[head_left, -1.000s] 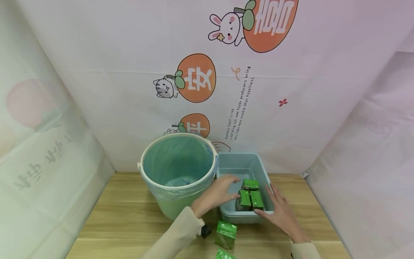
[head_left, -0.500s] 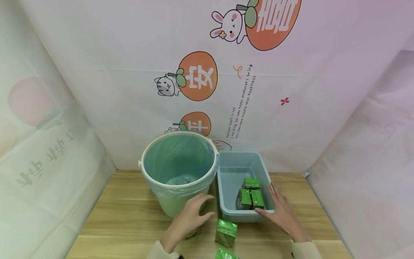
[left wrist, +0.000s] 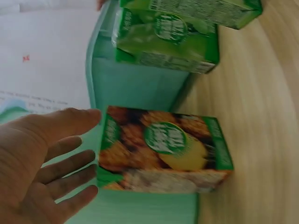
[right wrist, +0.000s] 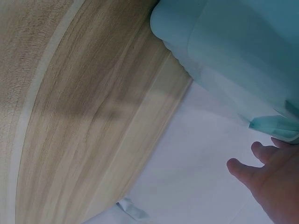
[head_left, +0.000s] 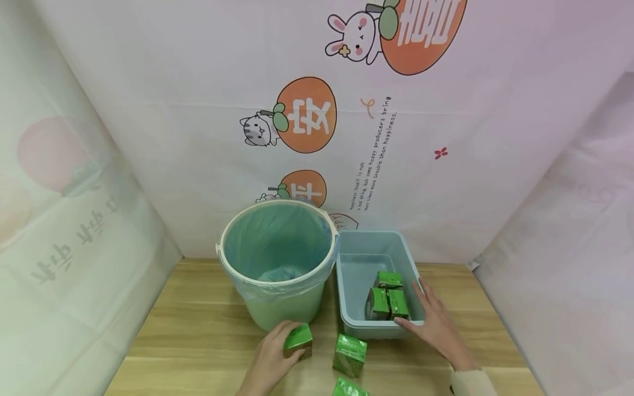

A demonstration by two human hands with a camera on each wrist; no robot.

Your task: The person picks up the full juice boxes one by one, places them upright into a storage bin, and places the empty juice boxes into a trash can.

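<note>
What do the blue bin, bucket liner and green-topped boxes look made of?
Blue bin: probably satin plastic, from its smooth rounded corners. Bucket liner: likely shiny plastic film, being translucent and wrinkled. Green-topped boxes: perhaps glossy card, given flat printed faces and highlights.

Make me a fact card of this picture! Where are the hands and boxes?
Left hand: fingers and thumb either side of a green-topped box
Right hand: at the right side of the blue tub
In the tub: three green-topped boxes
Outside the tub: three more boxes, counting the left hand's; lowest partly out of view
Bucket: bag-lined, left of the tub
</note>
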